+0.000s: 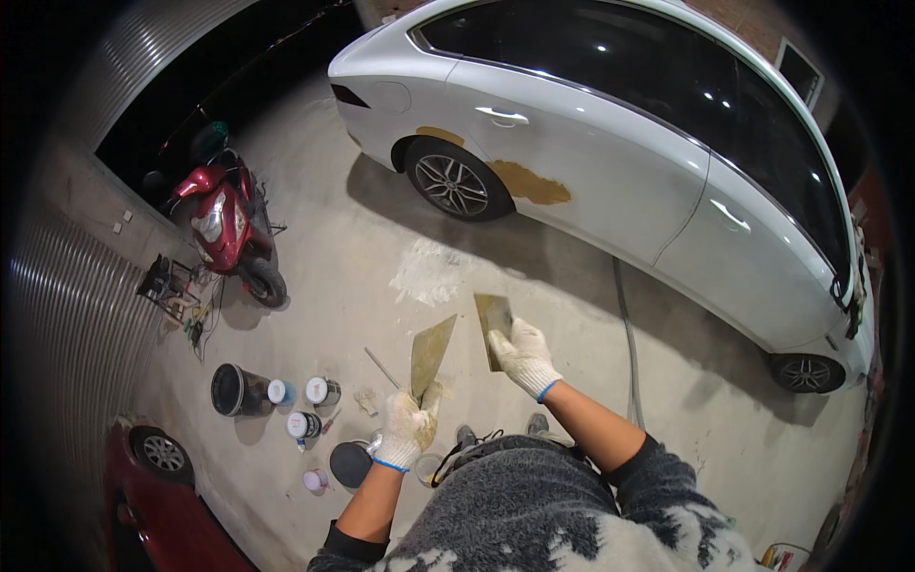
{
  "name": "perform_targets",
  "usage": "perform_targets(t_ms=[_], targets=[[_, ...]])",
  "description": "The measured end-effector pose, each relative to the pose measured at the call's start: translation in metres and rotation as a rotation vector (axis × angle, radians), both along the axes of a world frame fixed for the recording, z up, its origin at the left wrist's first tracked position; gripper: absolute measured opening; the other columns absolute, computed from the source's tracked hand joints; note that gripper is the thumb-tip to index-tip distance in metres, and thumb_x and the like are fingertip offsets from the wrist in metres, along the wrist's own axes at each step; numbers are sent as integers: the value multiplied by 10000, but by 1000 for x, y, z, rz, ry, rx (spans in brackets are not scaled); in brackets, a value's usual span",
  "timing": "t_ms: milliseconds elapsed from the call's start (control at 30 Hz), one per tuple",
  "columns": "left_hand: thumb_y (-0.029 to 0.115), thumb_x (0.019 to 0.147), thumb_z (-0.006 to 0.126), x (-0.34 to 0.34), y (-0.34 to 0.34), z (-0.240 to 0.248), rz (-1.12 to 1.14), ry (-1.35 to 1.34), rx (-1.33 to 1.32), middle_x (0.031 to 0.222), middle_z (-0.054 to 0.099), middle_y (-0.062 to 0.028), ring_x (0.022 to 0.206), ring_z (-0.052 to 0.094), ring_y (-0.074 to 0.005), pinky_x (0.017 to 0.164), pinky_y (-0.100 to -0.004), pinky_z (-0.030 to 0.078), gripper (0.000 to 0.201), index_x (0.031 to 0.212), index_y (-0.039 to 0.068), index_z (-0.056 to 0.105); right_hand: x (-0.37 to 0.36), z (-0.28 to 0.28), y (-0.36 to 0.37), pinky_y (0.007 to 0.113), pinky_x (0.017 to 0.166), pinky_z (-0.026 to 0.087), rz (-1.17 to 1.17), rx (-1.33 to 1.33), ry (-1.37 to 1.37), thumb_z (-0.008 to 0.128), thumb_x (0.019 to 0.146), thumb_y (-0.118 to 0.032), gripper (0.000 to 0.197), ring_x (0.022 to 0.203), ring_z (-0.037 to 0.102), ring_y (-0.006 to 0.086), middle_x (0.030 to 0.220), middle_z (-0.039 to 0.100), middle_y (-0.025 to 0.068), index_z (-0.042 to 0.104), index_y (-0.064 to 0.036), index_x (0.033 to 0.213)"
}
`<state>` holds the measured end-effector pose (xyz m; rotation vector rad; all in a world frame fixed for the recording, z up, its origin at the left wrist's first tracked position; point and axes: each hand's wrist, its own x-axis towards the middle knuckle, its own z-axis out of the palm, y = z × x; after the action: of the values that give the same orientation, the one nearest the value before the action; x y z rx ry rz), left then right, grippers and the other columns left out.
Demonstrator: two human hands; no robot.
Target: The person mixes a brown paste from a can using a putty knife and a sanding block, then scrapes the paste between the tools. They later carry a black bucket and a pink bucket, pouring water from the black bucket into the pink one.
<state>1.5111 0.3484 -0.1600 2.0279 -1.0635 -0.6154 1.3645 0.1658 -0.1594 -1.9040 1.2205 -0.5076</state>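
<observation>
In my left hand, gloved in off-white knit with a blue cuff, is a putty knife, its wide, smeared blade pointing up and away from me. My right hand, in a matching glove, grips a flat rectangular filler spreader, thumb across its face. The two tools are a short gap apart, in front of my body. Farther off stands a white car. Yellow-brown filler patches cover the lower rear door edge and part of the wheel arch. Neither tool touches the car.
On the floor at left stand a black bucket, several small tins and a dark round lid. A grey hose runs toward the car. A red scooter and a red car are at left.
</observation>
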Motion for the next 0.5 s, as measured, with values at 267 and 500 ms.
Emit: perform_targets(t_ms=[267, 500], targets=[[209, 983, 646, -10, -6, -11, -108, 0, -2, 633, 615, -88, 599, 535, -122, 555, -354, 446, 218, 964, 0, 706, 5, 11, 24, 374, 747, 552, 92, -421, -542, 673, 921, -194, 284, 797, 707, 279, 930, 710, 215, 657, 11, 1118], [267, 983, 639, 7, 5, -1, -36, -67, 14, 700, 619, -261, 607, 652, -379, 543, -431, 463, 278, 1042, 2, 695, -19, 8, 1, 419, 749, 555, -50, 98, -288, 629, 944, -273, 303, 845, 712, 363, 914, 705, 227, 667, -11, 1092]])
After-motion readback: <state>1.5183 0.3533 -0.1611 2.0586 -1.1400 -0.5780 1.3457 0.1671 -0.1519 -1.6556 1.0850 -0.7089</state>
